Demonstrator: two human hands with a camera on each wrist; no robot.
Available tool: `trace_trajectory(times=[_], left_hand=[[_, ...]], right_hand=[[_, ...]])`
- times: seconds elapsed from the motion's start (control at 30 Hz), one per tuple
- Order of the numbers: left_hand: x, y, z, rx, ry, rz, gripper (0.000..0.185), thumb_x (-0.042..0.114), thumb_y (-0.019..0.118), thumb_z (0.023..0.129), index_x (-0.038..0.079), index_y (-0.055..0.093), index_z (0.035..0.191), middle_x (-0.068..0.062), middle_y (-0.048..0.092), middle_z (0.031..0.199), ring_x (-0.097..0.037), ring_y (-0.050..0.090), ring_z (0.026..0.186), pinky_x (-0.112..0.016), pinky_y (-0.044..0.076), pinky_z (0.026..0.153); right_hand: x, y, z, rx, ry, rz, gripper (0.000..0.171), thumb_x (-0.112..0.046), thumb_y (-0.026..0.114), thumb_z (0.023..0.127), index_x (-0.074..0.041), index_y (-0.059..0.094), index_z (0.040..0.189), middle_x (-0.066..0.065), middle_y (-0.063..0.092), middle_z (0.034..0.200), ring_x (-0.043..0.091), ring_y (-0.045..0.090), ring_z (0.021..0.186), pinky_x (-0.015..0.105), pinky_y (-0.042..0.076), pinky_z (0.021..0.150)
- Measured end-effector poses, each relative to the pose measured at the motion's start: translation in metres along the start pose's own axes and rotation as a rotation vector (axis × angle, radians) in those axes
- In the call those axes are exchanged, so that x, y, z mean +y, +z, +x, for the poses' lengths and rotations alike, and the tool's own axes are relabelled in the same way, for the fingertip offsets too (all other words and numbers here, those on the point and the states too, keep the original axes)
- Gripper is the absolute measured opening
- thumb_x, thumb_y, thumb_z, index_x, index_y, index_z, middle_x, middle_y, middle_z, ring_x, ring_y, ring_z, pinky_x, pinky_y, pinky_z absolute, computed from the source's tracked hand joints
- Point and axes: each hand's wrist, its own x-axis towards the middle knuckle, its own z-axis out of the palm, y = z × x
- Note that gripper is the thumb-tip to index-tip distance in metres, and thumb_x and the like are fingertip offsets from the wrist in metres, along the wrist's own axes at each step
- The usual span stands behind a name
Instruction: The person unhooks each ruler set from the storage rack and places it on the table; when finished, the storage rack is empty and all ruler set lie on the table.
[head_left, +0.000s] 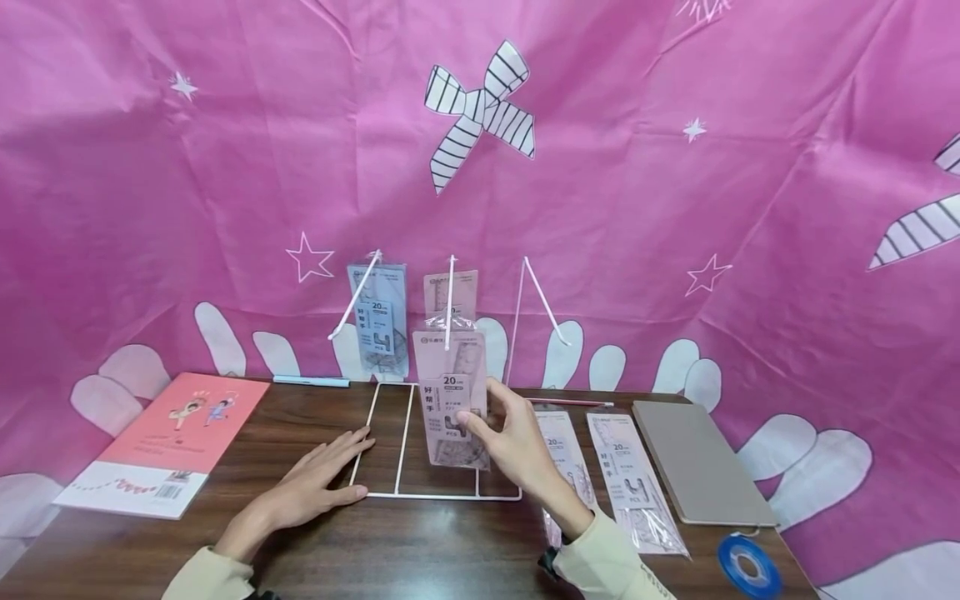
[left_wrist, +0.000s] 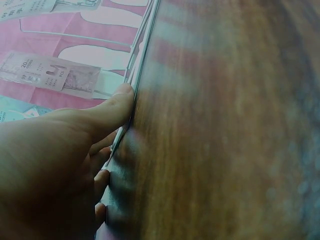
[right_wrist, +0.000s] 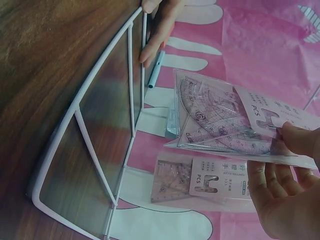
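Note:
My right hand (head_left: 517,433) pinches a pink ruler-set packet (head_left: 457,367) by its right edge, thumb in front and fingers behind. The packet hangs upright at the middle prong of a white wire rack (head_left: 442,497); the prong's tip overlaps its clear top in the head view. In the right wrist view, rulers and a protractor show through this packet (right_wrist: 215,110). Behind it, another pink packet (head_left: 462,287) hangs on the same prong. A blue packet (head_left: 390,333) hangs from the left prong. My left hand (head_left: 315,475) lies with fingers extended at the left side of the rack's base, its thumb touching the wire.
Two more pink packets (head_left: 637,492) lie right of the rack, beside a grey notebook (head_left: 705,462) and a roll of blue tape (head_left: 750,567). A red and white booklet (head_left: 172,442) lies at left. A light blue pen (head_left: 311,382) sits along the back edge, before a pink curtain (head_left: 225,208).

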Motion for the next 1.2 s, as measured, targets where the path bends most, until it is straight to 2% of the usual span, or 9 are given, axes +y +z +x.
trace_trajectory(times=[0.13,0.27,0.33,0.43,0.5,0.67,0.8,0.87,1.2], left_hand=[[-0.002,0.001,0.000,-0.006,-0.017,-0.015,0.072,0.048,0.071,0.097,0.016,0.049,0.157,-0.009,0.036,0.168,-0.046,0.031,0.152,-0.037,0.007,0.125],[0.001,-0.001,0.002,-0.026,-0.026,-0.019,0.072,0.047,0.071,0.097,0.012,0.049,0.157,-0.011,0.037,0.168,-0.046,0.030,0.152,-0.058,0.014,0.124],[0.000,-0.001,0.002,-0.029,-0.022,-0.003,0.071,0.046,0.071,0.097,0.013,0.049,0.157,-0.011,0.037,0.168,-0.044,0.031,0.152,-0.050,0.011,0.127],[0.005,-0.003,0.002,-0.010,0.024,0.004,0.069,0.041,0.071,0.098,0.009,0.051,0.155,-0.017,0.040,0.165,-0.050,0.035,0.149,-0.059,0.015,0.125],[0.002,-0.001,0.001,0.007,0.049,0.020,0.068,0.041,0.071,0.098,0.011,0.050,0.155,-0.017,0.041,0.164,-0.050,0.036,0.148,-0.042,0.009,0.129],[0.003,-0.001,0.001,0.026,0.058,0.017,0.067,0.040,0.071,0.099,0.012,0.050,0.155,-0.015,0.041,0.164,-0.051,0.036,0.147,-0.036,0.007,0.127],[0.009,-0.004,0.000,0.037,0.058,0.013,0.066,0.036,0.073,0.097,0.008,0.053,0.153,-0.019,0.043,0.162,-0.054,0.038,0.145,-0.062,0.023,0.119],[0.012,-0.006,0.000,0.024,0.041,-0.001,0.067,0.035,0.073,0.096,0.006,0.052,0.153,-0.020,0.042,0.162,-0.054,0.036,0.146,-0.069,0.023,0.117],[0.022,-0.012,0.000,-0.030,0.000,0.000,0.068,0.035,0.072,0.098,0.003,0.050,0.154,-0.022,0.040,0.163,-0.053,0.033,0.148,-0.076,0.021,0.114]], right_hand=[[-0.002,0.001,-0.003,0.001,-0.002,-0.013,0.037,-0.010,0.077,0.095,-0.009,0.066,0.131,0.016,0.077,0.114,0.025,0.078,0.096,0.032,0.063,0.081],[-0.005,0.001,-0.006,0.002,0.002,-0.009,0.037,-0.011,0.077,0.095,-0.009,0.066,0.131,0.016,0.077,0.114,0.025,0.078,0.095,0.032,0.063,0.080],[-0.006,0.001,-0.008,0.001,0.008,0.003,0.037,-0.011,0.077,0.095,-0.009,0.066,0.131,0.016,0.077,0.115,0.025,0.078,0.095,0.032,0.063,0.080],[-0.008,0.001,-0.011,-0.004,0.019,0.016,0.038,-0.010,0.077,0.095,-0.009,0.066,0.131,0.016,0.077,0.116,0.026,0.078,0.097,0.033,0.063,0.081],[-0.010,0.001,-0.013,-0.008,0.022,0.026,0.039,-0.010,0.076,0.095,-0.009,0.066,0.133,0.017,0.076,0.117,0.026,0.078,0.098,0.033,0.063,0.082],[-0.014,0.001,-0.018,-0.015,0.022,0.032,0.042,-0.008,0.076,0.095,-0.009,0.064,0.135,0.016,0.076,0.118,0.026,0.078,0.099,0.034,0.063,0.083],[-0.016,0.000,-0.024,-0.028,0.017,0.036,0.040,-0.007,0.075,0.095,-0.009,0.065,0.134,0.014,0.076,0.118,0.024,0.078,0.099,0.035,0.063,0.083],[-0.018,0.000,-0.026,-0.033,0.013,0.031,0.040,-0.006,0.075,0.095,-0.010,0.065,0.133,0.013,0.077,0.118,0.022,0.078,0.098,0.036,0.063,0.083],[-0.023,-0.002,-0.039,-0.051,0.019,0.030,0.040,-0.010,0.076,0.095,-0.015,0.065,0.133,0.007,0.078,0.116,0.021,0.078,0.097,0.037,0.063,0.083]])
